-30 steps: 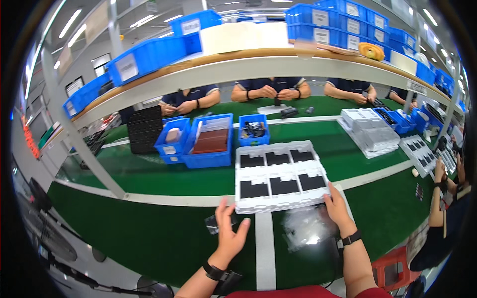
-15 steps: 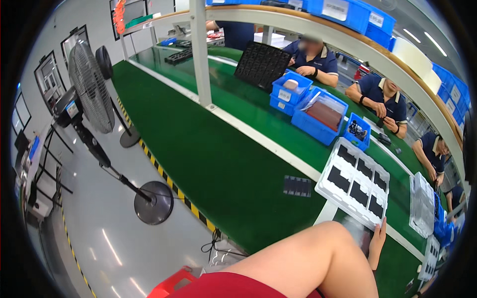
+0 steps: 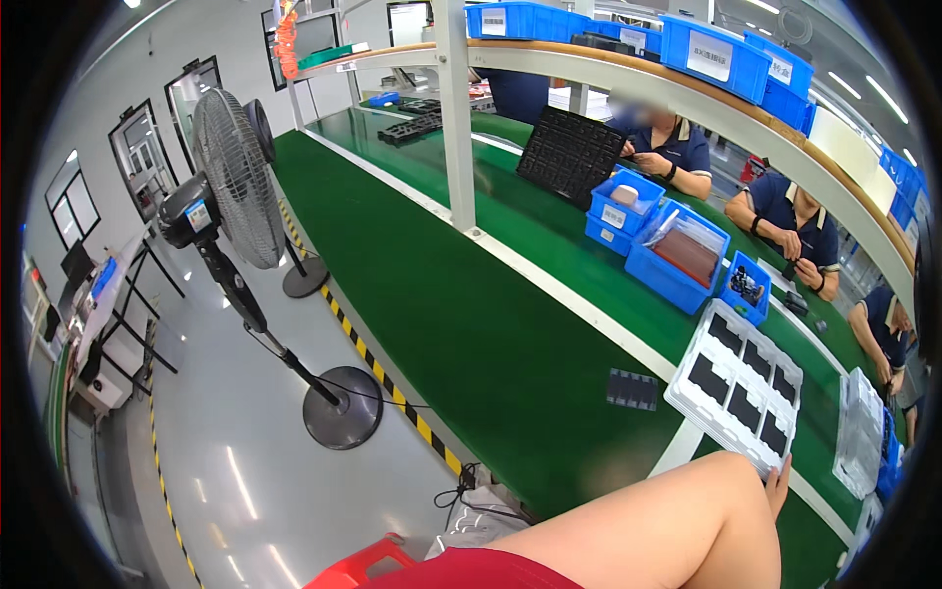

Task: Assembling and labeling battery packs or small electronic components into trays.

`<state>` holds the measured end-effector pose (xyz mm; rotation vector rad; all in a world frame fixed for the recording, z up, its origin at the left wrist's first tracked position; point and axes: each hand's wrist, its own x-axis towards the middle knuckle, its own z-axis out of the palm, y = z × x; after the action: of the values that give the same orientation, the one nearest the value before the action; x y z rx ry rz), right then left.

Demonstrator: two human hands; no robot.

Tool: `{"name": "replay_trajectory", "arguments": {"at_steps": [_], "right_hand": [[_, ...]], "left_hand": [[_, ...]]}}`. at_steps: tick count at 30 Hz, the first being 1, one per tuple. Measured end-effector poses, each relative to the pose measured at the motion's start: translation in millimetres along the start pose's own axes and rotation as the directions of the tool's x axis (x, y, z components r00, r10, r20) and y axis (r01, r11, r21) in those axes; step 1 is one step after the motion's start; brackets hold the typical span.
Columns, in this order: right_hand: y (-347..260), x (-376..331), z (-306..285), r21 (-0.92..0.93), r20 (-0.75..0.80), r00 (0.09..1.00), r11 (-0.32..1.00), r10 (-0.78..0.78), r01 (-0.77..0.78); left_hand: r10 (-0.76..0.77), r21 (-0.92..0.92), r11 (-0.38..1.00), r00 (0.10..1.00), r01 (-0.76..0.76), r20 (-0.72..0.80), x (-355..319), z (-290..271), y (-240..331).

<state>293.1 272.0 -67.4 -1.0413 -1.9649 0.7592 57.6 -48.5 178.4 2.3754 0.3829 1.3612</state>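
The white tray (image 3: pixel 738 385) of dark parts lies on the green table (image 3: pixel 471 324) at about four o'clock, its long axis running ten to four; fingertips (image 3: pixel 780 483), apparently the left hand's, touch its near edge, the grip hidden behind the forearm (image 3: pixel 667 530); the right hand is out of view

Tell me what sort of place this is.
Most likely a factory assembly line: a long green workbench with seated workers in matching dark shirts, blue parts bins on the bench and the shelf above, and a white compartment tray of dark parts.
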Motion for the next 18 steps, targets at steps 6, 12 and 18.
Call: {"name": "replay_trajectory", "arguments": {"at_steps": [6, 12, 18], "right_hand": [[-10, -1, 6, 0.12, -0.005, 1.0, 0.993, 0.012, -0.012], [-40, -5, 7, 0.032, 0.021, 0.998, 0.998, 0.061, -0.062], [-45, -6, 6, -0.018, 0.016, 1.0, 0.999, 0.027, -0.026]], "left_hand": [[0.019, -0.004, 1.0, 0.999, -0.019, 0.043, 9, 5, 1], [0.078, -0.022, 0.997, 0.995, -0.077, 0.06, 23, 14, -2], [0.112, -0.022, 0.994, 0.99, -0.11, 0.091, 33, 23, -5]]}}
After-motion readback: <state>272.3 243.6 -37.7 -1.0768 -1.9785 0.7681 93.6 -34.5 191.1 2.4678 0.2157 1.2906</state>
